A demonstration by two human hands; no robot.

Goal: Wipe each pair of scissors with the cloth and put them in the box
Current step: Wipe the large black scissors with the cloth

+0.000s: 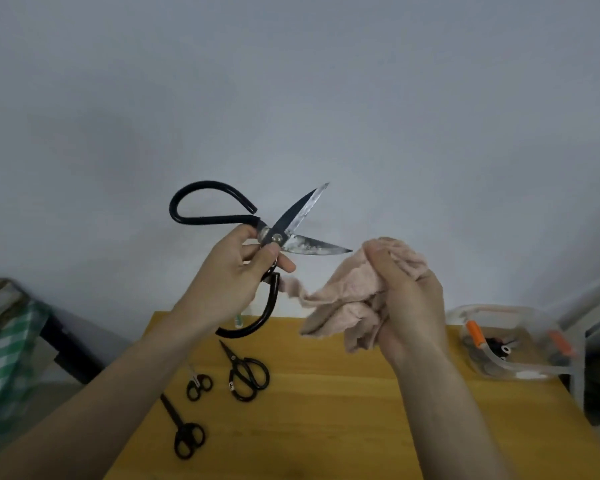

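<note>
My left hand (236, 268) holds large black-handled scissors (293, 225) up above the table, pinching them at the pivot, with the stained blades spread apart. To their right, my right hand (406, 299) grips a crumpled pink cloth (347, 299), a short way from the lower blade tip. Three smaller black scissors lie on the wooden table (326, 410): a medium pair (246, 372), a tiny pair (198, 384) and a slim long pair (182, 427). A clear plastic box (513, 341) stands at the table's right edge, holding orange- and black-handled items.
A plain pale wall rises behind the table. A green checked fabric (4, 368) lies over something at the left, beside a dark object (66, 344). A pale ledge (596, 313) runs along the far right behind the box.
</note>
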